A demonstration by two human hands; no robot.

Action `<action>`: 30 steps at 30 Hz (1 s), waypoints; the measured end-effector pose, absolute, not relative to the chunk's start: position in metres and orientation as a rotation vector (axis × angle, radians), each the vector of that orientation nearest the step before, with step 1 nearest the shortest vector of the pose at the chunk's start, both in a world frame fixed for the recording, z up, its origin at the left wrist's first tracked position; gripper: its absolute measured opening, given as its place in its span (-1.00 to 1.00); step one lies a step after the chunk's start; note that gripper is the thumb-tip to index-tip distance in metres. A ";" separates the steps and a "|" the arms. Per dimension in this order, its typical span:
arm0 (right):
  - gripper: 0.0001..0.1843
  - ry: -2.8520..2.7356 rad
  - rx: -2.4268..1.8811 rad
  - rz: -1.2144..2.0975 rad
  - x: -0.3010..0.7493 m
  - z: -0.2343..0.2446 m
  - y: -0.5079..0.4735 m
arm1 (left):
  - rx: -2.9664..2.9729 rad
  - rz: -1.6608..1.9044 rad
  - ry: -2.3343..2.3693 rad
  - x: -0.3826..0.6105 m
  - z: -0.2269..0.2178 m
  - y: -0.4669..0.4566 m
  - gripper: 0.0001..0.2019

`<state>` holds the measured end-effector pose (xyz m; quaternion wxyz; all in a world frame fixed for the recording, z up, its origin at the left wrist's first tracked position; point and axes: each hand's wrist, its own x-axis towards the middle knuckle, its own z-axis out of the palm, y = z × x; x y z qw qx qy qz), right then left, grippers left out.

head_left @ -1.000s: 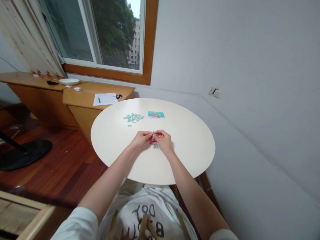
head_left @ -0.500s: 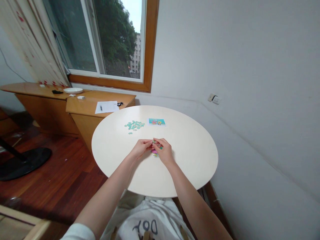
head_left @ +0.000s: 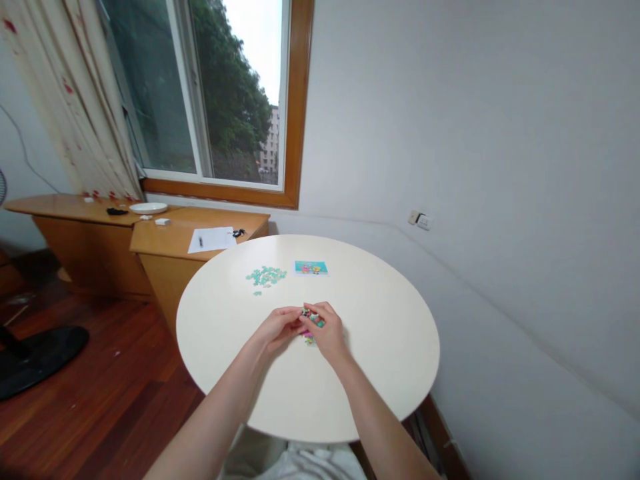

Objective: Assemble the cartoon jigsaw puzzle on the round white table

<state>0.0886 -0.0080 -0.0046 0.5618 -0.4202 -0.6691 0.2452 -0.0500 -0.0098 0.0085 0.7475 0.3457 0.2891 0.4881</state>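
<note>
Over the middle of the white oval table (head_left: 390, 353), my left hand (head_left: 281, 327) and my right hand (head_left: 326, 331) meet, fingertips close together. Both are closed on small colourful jigsaw puzzle pieces (head_left: 308, 339), joined as far as I can make out; pink, green and yellow parts show between and below the fingers. My fingers cover much of them. Farther back on the left lies a loose pile of teal jigsaw pieces (head_left: 267, 276), with a single piece (head_left: 257, 293) in front of it. Right of the pile is a picture card (head_left: 311, 268) with cartoon figures on teal.
A wooden cabinet (head_left: 165, 240) by the window holds a sheet of paper (head_left: 213, 240), a dark object (head_left: 239, 233) and a white plate (head_left: 149, 208). The wall with a socket (head_left: 423, 222) borders the right side. A black round base (head_left: 45, 360) stands on the floor.
The view has tilted up, so the table and hands appear lower. My hands stay together over the pieces, with only slight finger movement.
</note>
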 end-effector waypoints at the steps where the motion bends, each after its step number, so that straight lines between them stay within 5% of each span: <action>1: -0.76 -1.570 -0.989 0.569 0.089 -0.005 -0.008 | 0.729 1.059 0.632 -0.050 0.008 -0.010 -0.86; 30: -0.70 -1.625 -1.034 0.419 0.088 -0.005 -0.010 | 0.653 1.102 0.658 -0.051 -0.005 -0.001 -0.82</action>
